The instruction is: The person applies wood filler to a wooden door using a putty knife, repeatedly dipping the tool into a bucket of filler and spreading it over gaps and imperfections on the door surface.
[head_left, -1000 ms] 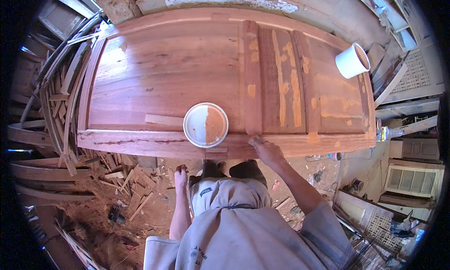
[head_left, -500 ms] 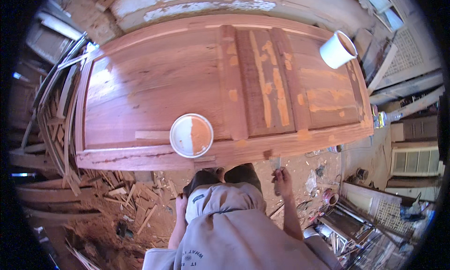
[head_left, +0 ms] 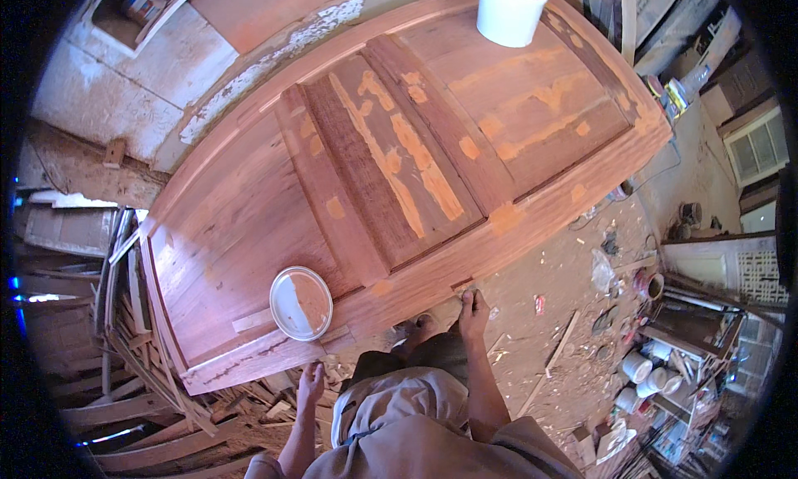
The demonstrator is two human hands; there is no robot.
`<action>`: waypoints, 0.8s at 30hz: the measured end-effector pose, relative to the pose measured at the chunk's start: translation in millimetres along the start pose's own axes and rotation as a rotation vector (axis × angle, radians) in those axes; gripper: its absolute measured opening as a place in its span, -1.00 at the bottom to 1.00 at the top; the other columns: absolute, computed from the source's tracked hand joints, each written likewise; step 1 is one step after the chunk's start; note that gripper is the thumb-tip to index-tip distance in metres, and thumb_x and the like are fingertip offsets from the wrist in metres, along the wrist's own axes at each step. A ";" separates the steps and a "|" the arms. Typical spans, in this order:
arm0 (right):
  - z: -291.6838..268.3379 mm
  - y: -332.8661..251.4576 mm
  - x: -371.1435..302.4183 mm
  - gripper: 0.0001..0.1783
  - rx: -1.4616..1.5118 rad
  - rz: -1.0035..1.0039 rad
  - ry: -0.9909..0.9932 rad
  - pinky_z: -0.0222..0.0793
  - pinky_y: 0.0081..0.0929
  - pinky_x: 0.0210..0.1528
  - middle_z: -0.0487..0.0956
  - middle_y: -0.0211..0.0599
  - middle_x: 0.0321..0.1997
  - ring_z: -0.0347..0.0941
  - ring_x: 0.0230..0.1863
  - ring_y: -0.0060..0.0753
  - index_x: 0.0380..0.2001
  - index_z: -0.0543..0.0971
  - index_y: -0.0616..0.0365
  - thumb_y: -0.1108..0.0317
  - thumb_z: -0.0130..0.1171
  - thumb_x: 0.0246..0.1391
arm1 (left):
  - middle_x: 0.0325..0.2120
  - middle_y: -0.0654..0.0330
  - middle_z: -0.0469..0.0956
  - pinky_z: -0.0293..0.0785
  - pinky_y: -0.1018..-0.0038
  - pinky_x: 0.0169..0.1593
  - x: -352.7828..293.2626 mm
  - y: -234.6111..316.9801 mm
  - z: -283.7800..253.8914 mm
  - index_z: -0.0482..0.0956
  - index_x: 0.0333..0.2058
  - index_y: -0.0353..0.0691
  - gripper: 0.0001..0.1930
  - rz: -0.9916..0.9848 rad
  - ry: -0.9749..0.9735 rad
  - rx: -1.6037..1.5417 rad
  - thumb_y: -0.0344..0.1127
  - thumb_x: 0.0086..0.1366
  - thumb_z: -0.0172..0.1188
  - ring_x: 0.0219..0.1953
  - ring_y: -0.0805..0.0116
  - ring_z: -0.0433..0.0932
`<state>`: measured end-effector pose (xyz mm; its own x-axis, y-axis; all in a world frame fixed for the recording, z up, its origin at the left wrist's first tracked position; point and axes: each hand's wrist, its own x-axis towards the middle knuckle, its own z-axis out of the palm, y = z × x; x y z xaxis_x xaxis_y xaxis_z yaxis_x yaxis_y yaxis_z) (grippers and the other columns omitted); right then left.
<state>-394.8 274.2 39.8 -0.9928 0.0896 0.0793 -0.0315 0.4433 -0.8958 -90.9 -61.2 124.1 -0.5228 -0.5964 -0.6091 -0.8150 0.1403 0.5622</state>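
Note:
A reddish wooden panel door (head_left: 241, 196) lies flat before me, with orange filler patches (head_left: 411, 159) on its middle and right panels. My right hand (head_left: 474, 314) is at the door's near edge, its fingers closed round a putty knife whose blade is mostly hidden at the edge. My left hand (head_left: 311, 383) hangs just off the near edge, below a round lid, fingers loosely extended and nothing visible in them. Half covered with orange filler, the round lid (head_left: 287, 300) rests near the door's front left. A white tub (head_left: 509, 22) stands on the far right part.
Scrap wood (head_left: 133, 321) is piled at the left. A stained wall (head_left: 158, 88) runs behind the door. Wood chips and litter cover the dirt floor (head_left: 532, 346). White containers (head_left: 637, 368) and boards crowd the lower right.
My view has turned, so the door now slants up to the right. My right hand has come to the door's near edge with the putty knife. My left hand has risen toward the edge.

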 end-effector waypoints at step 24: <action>-50.0 24.7 -21.4 -0.59 0.298 0.233 -0.354 0.15 -0.61 -0.54 0.30 -0.47 -0.64 0.20 -0.55 -0.70 -0.45 0.38 0.18 0.10 -0.17 0.39 | -0.23 0.00 0.60 0.52 0.37 -0.12 -53.9 59.2 59.4 0.49 -0.05 -0.35 -0.64 0.056 -0.222 0.171 -0.14 0.40 0.06 -0.18 0.25 0.61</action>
<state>-368.6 327.9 37.9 -0.9541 -0.1744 -0.2433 0.2143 0.1698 -0.9619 -125.8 26.2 157.0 -0.5950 -0.3987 -0.6979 -0.8036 0.3109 0.5075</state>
